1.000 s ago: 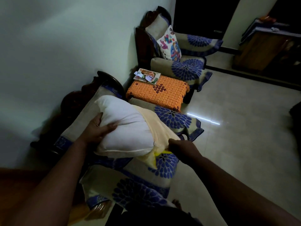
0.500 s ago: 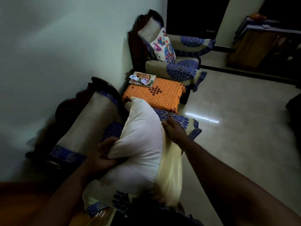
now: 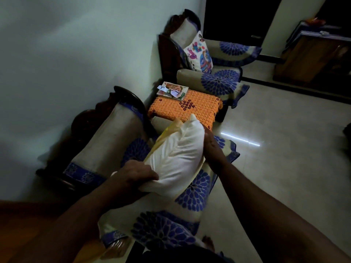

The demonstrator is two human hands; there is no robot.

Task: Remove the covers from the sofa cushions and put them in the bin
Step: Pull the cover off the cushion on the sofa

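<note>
A sofa chair stood against the wall at the left, with a table just beyond it and a second sofa chair beyond the table, all in a row along that wall. A book lay on the table's far left corner. A printed cushion leaned upright against the back of the far chair. Above the near chair's seat a pillow was held between two hands: the left hand gripped its near lower corner, the right hand lay against its right side. A cover hung behind the pillow's left edge. A cabinet stood far right, across the floor.
</note>
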